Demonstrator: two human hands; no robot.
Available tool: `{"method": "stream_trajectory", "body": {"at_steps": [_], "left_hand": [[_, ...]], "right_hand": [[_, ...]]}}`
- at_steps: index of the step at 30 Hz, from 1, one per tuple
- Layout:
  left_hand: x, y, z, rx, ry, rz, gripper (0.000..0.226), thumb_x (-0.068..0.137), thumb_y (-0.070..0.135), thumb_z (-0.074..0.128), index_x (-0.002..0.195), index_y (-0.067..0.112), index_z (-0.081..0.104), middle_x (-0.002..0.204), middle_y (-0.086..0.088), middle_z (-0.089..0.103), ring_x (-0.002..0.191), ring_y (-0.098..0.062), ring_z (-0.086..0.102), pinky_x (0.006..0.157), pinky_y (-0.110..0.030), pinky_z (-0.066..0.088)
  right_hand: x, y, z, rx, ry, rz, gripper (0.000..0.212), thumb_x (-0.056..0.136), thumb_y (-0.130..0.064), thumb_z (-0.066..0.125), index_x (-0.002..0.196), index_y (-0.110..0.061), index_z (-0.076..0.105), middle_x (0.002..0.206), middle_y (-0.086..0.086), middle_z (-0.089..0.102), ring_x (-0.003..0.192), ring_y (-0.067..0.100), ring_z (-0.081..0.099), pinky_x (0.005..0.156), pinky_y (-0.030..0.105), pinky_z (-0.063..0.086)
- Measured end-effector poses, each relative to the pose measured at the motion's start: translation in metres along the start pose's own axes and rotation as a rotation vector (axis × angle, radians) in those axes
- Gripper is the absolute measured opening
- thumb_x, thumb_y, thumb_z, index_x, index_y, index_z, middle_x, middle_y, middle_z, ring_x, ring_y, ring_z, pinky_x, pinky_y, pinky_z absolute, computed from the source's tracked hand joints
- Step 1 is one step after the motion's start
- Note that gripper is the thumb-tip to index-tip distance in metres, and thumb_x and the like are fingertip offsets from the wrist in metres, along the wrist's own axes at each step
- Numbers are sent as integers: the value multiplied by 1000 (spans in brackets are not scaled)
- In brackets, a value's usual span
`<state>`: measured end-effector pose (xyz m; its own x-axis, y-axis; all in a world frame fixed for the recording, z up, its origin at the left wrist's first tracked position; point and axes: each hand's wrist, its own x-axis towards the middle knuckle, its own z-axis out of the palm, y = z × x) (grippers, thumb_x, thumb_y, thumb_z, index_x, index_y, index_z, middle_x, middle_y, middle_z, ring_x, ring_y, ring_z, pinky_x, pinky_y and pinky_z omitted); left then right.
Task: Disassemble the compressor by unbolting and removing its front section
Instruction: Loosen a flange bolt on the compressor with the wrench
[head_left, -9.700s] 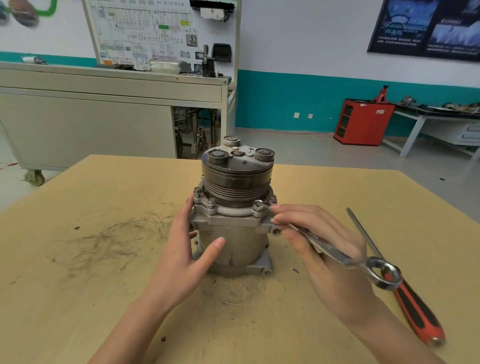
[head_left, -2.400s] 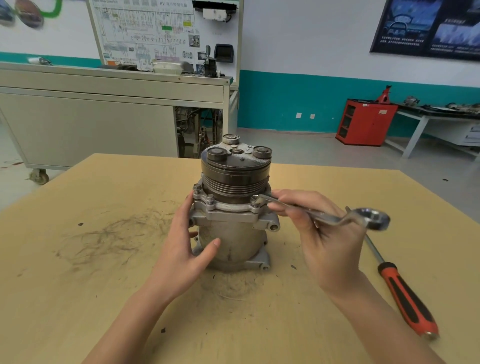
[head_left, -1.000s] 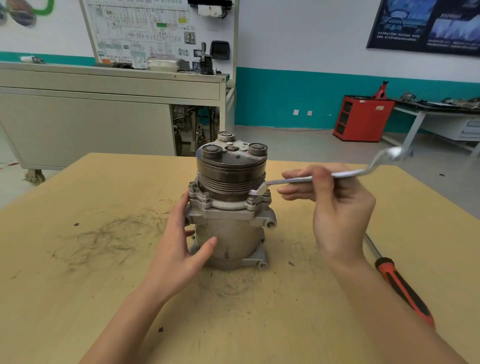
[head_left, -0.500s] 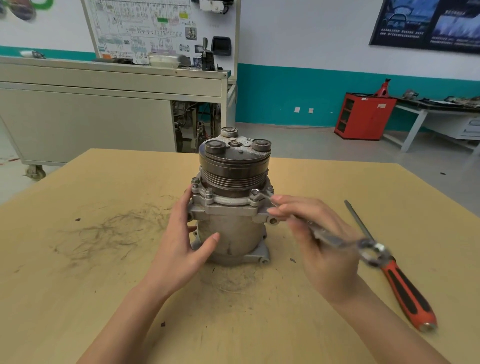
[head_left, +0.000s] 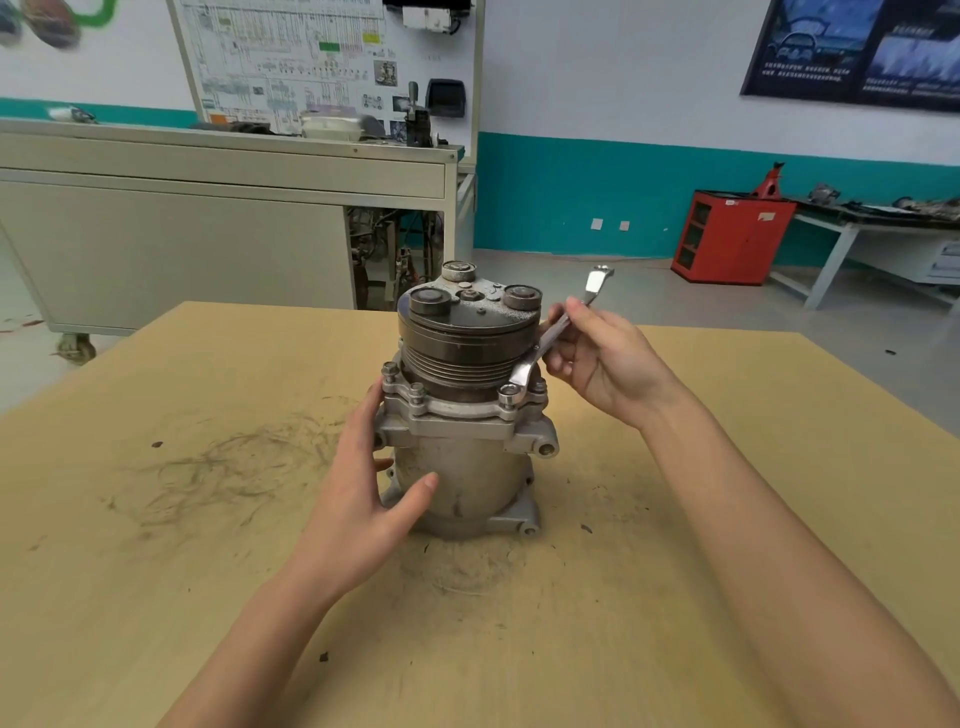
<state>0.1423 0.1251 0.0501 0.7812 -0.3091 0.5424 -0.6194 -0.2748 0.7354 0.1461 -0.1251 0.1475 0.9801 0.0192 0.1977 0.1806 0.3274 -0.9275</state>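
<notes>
The dark poster (head_left: 857, 49) on the far wall carries lines of white writing, and the white board (head_left: 322, 62) behind the grey bench (head_left: 171, 218) is covered in a wiring diagram with small labels. All of it is too small to read.

The compressor (head_left: 462, 462) stands upright near the middle of the yellow table (head_left: 727, 519), in a patch of grit and scratch marks. Its body is a dull grey cast cylinder with mounting ears at the base and shoulder. Above that sits a silver collar held by upright bolts (head_left: 417, 391), and on top is a dark grooved pulley (head_left: 462, 353) capped by a dusty plate with three round bosses and a centre nut.

The left hand (head_left: 358, 499) lies flat against the left side of the body, fingers straight up toward the collar and thumb stretched across the front. The right hand (head_left: 608, 364) pinches the shaft of a wrench (head_left: 553, 335) between thumb and curled fingers. The wrench's lower ring end sits on the front-right bolt (head_left: 508, 395), and its shaft slants up and away beside the pulley. A red cabinet (head_left: 737, 239) stands by the teal wall.
</notes>
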Motion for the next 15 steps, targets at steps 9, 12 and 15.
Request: {"method": "stream_trajectory", "body": {"at_steps": [9, 12, 15], "left_hand": [[1, 3, -2, -11, -17, -11, 85, 78, 38, 64, 136, 59, 6, 143, 35, 23, 127, 8, 39, 91, -6, 39], [1, 3, -2, -3, -23, 0, 84, 77, 43, 62, 133, 66, 3, 138, 46, 17, 124, 17, 35, 91, -7, 38], [1, 6, -3, -14, -27, -2, 84, 76, 48, 62, 129, 74, 2, 134, 54, 15, 123, 16, 36, 92, -9, 38]], "right_hand": [[-39, -17, 34, 84, 256, -384, 31, 98, -31, 40, 78, -10, 52, 73, 11, 72, 54, 15, 67, 50, 19, 52], [-69, -9, 49, -333, 265, -706, 17, 97, -31, 47, 82, -28, 54, 79, 9, 73, 62, 24, 71, 54, 28, 56], [-90, 5, 56, -715, 243, -1001, 14, 97, -35, 49, 92, -25, 58, 85, 6, 71, 72, 23, 72, 56, 40, 57]]}}
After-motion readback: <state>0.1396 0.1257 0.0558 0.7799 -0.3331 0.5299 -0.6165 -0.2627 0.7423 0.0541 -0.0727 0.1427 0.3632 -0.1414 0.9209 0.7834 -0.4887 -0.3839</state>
